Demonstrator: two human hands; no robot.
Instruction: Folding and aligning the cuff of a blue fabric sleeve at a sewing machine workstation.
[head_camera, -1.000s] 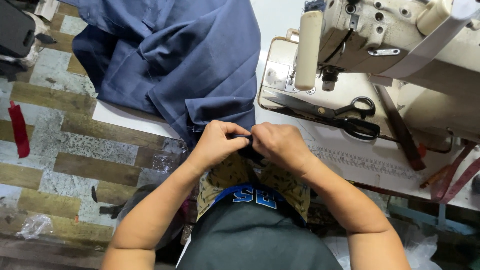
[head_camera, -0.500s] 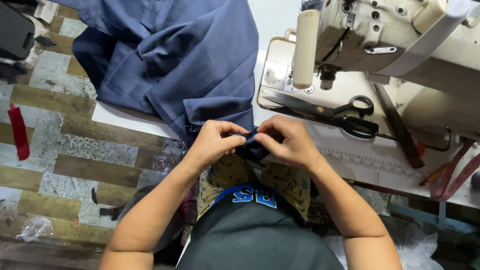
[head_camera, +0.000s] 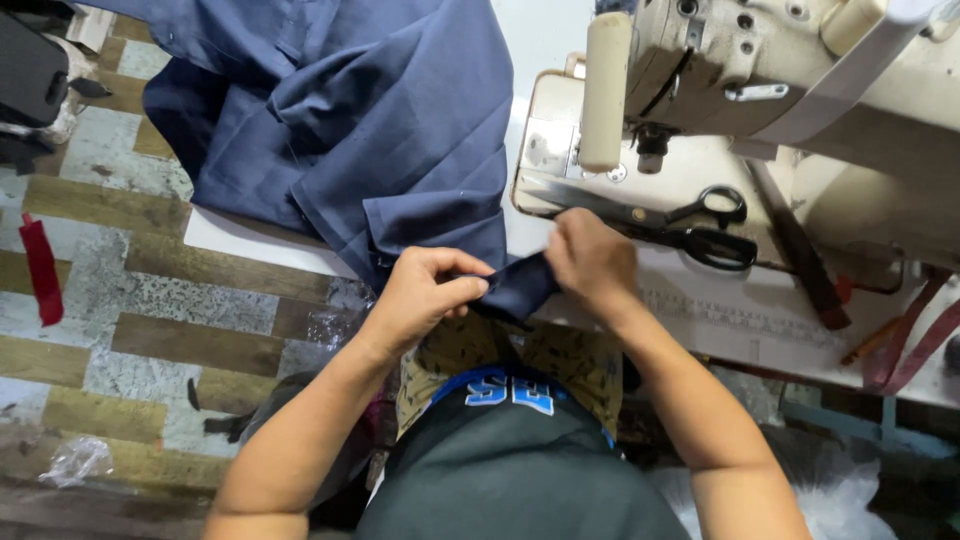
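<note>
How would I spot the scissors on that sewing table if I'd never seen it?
Start at the cream sewing machine on the white table. On its base plate, just beyond the right hand, lie the scissors: long steel blades pointing left, black looped handles, the only cutting tool there.

Since a second ago the left hand (head_camera: 425, 290) and right hand (head_camera: 592, 260), which were pressed together at the desk edge, have drawn apart, stretching a small fold of the navy blue cloth (head_camera: 515, 285) into view between them.
</note>
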